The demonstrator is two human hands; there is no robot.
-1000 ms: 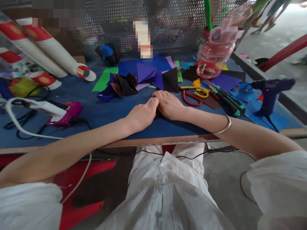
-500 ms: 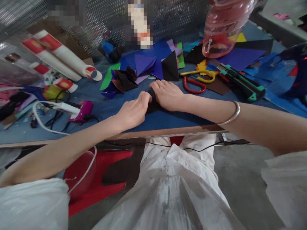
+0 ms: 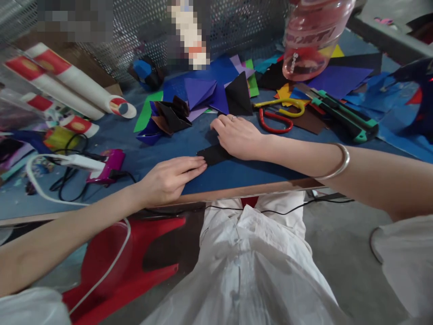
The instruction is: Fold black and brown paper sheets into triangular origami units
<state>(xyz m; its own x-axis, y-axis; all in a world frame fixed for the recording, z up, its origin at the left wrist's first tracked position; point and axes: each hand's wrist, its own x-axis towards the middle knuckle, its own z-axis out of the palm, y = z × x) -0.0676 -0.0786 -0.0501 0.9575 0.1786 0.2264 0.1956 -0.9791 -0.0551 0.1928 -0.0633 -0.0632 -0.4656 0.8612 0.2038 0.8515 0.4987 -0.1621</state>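
Note:
A small folded strip of black paper (image 3: 214, 155) lies on the blue tabletop near its front edge. My left hand (image 3: 171, 177) comes in from the left, its fingers close together and nearly straight, with the fingertips and thumb closed on the strip's left end. My right hand (image 3: 238, 136) rests over the right end with curled fingers, pressing it down; that end is hidden under the palm. Just beyond my hands stand folded black, brown and blue paper pieces (image 3: 171, 118) and a black paper triangle (image 3: 239, 95).
Yellow-and-red-handled scissors (image 3: 275, 125) and a green-black utility knife (image 3: 341, 113) lie to the right. A pink bottle (image 3: 311, 40) stands behind them among coloured paper sheets. White-and-red tubes (image 3: 72, 76) and a magenta plug adapter (image 3: 107, 167) with cables are on the left.
My left hand has moved left and down, its fingers straightening from a curl to the strip's left end, so more of the black paper shows. The right hand stays nearly in place.

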